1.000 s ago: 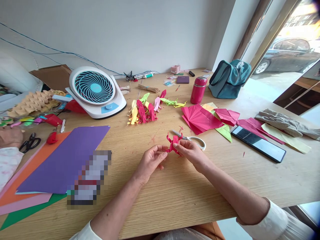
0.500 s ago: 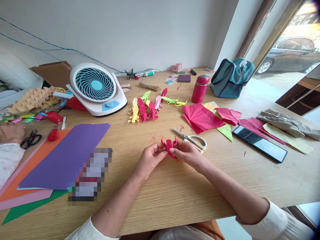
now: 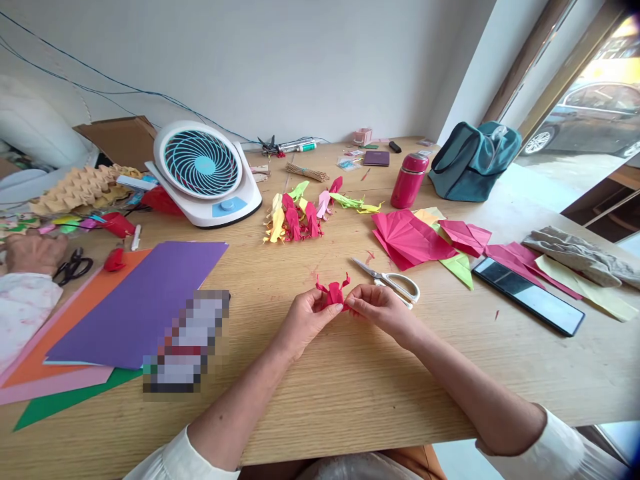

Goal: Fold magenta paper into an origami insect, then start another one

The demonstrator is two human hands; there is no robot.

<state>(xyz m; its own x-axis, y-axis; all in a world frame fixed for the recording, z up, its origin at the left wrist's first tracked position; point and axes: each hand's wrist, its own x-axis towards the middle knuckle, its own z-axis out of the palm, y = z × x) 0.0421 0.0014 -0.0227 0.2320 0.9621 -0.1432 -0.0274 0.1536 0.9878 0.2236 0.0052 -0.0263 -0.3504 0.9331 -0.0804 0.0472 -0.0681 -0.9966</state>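
Note:
A small red folded paper figure [image 3: 333, 293] with thin pointed limbs is pinched between both my hands just above the wooden table [image 3: 350, 387]. My left hand [image 3: 305, 319] grips its left side with thumb and fingers closed. My right hand [image 3: 377, 308] pinches its right side. White-handled scissors [image 3: 393, 280] lie on the table just behind my right hand. A cluster of finished paper figures [image 3: 300, 217] in red, yellow, pink and green lies further back.
Purple, orange, pink and green sheets [image 3: 135, 300] lie at left beside a blurred item. A white fan [image 3: 205, 173], red bottle [image 3: 407, 180], teal bag [image 3: 473, 160], red folded papers [image 3: 415, 237] and a dark phone [image 3: 530, 303] stand around. Another person's hand [image 3: 33, 250] rests far left near black scissors.
Both hands carried the red paper figure a little left and nearer, turning it; my left hand closed onto it. The view shifted slightly.

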